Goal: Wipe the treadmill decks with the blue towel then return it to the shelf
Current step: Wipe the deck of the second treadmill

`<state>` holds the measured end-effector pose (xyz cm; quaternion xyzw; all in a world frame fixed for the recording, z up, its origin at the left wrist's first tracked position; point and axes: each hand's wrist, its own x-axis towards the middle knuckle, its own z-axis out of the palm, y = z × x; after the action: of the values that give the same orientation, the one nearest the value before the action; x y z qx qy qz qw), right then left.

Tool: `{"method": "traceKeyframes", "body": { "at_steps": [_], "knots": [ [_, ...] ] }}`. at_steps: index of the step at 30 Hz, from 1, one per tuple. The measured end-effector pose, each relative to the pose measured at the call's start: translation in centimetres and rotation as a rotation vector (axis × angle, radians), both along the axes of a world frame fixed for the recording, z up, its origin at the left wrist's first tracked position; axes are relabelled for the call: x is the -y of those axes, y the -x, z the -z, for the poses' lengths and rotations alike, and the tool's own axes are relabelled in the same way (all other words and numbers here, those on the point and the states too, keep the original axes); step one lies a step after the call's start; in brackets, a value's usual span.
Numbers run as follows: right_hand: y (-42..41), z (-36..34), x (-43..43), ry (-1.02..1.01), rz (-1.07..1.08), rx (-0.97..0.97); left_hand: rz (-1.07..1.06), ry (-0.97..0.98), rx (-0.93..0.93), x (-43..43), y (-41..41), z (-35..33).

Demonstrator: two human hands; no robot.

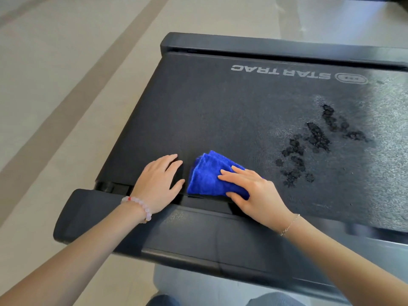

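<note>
Two hands lie on the deck (220, 118), close to its near edge. The right hand (254, 191) presses flat on the folded blue towel (205, 175), fingers straight and spread over the cloth and thumb along its near edge, not curled round it. The towel rests on the belt, up against the near rail (198, 235). The left hand (159, 184) rests open on the belt just left of the towel, holding nothing. A bead bracelet (141, 206) circles the left wrist, a thin chain (290, 224) the right. Dark wet spots (309, 146) mark the belt to the right of the towel, well apart from it. A white logo (280, 72) sits near the far rail (265, 46). Pale floor (66, 85) lies to the left of the deck.
</note>
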<state>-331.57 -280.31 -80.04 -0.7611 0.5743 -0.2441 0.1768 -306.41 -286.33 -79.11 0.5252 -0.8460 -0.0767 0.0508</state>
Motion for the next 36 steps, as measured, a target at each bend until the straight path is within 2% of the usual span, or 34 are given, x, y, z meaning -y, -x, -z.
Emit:
{"method": "traceKeyframes", "body": {
  "at_steps": [6, 15, 23, 31, 36],
  "knots": [
    [1.7, -0.3, -0.7, 0.022, -0.045, -0.060, 0.030, 0.010, -0.043, 0.5, 0.4, 0.1],
    [6.7, -0.1, -2.0, 0.045, 0.051, -0.132, 0.156, 0.008, -0.048, -0.1, 3.7, -0.1],
    [6.9, 0.0, -1.2, 0.090, 0.100, -0.155, 0.213, -0.012, -0.059, 1.2, 6.3, -0.2],
    [9.0, -0.7, 5.9, -0.046, 0.206, -0.107, 0.220, -0.013, -0.074, 3.0, 8.3, -0.4],
    [10.5, -0.7, 10.1, -0.059, 0.223, -0.108, 0.216, -0.002, -0.085, 6.3, 10.8, -0.6]
  ]
}}
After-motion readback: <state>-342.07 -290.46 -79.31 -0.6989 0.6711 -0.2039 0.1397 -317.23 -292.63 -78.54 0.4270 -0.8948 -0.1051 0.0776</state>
